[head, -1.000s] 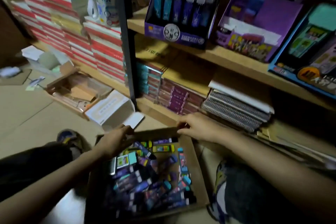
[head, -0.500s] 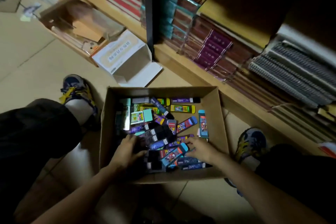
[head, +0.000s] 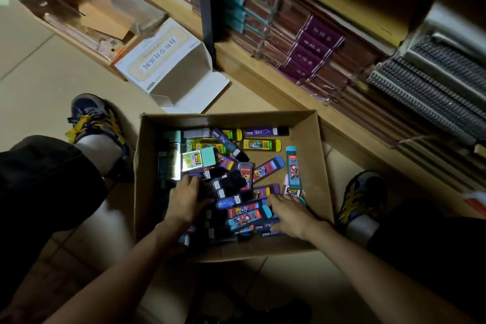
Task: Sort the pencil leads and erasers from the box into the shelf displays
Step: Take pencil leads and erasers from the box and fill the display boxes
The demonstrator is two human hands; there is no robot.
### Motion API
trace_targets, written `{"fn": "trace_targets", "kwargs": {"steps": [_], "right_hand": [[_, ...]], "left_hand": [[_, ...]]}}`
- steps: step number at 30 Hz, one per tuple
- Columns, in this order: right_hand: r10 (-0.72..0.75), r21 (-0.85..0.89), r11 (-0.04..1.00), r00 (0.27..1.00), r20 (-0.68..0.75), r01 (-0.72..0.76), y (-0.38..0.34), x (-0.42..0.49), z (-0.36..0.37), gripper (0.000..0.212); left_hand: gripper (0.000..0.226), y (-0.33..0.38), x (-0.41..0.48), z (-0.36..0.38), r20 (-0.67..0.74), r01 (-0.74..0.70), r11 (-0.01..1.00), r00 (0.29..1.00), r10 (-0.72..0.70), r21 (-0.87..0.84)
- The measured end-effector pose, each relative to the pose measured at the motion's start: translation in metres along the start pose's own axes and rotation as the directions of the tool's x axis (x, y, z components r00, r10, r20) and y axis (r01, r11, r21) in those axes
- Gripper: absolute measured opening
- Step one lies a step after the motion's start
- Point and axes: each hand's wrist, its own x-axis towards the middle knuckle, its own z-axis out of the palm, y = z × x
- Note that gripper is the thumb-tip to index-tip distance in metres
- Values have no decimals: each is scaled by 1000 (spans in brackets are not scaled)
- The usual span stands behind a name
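Okay so, biggest thing first: the wooden shelf (head: 265, 71) runs across the top and right, packed with stacked notebooks. The displays the stuff is meant to go into aren't in shot. On the floor right in front of it sits one open cardboard box (head: 314, 166), and that's where all the pencil leads (head: 268, 168) are, in a loose heap of flat packs. I can't pick out which ones are erasers. Count-wise, it's one box and two hands. The packs overlap too much for a true count, but I'd guess a couple dozen, with at least two yellow ones along the far wall.

Both hands are down in the near end of the box. The left hand (head: 185, 197) lies flat on the dark packs with a wide, loose grip, holding nothing as far as I can see. The right hand (head: 289, 214) has its fingers bent onto the pile, and I can't tell if that grip has closed on anything.

What matters next is the blue pack (head: 247, 218) with the red picture. It sits between the hands, just beside the right thumb, with its long axis running left to right and tipped up slightly. The right hand is nearer, so I'd say it takes that one.
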Motion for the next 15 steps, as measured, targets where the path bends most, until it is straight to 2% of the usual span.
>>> {"fn": "trace_targets", "kwargs": {"steps": [5, 8, 12, 15], "right_hand": [[-61, 62, 996, 996, 70, 57, 5, -1, -7, 27], [-112, 68, 992, 987, 113, 105, 6, -1, -11, 20], [-136, 75, 989, 986, 99, 129, 9, -1, -14, 24], [-56, 301, 952, 998, 9, 51, 12, -2, -15, 11]], "left_hand": [[70, -4, 14, -10, 133, -70, 995, 989, 60, 71], [76, -4, 10, -7, 152, -99, 992, 985, 86, 79], [64, -5, 4, -2, 82, -97, 995, 992, 97, 0], [50, -2, 3, -2, 26, -91, 989, 995, 95, -116]]}}
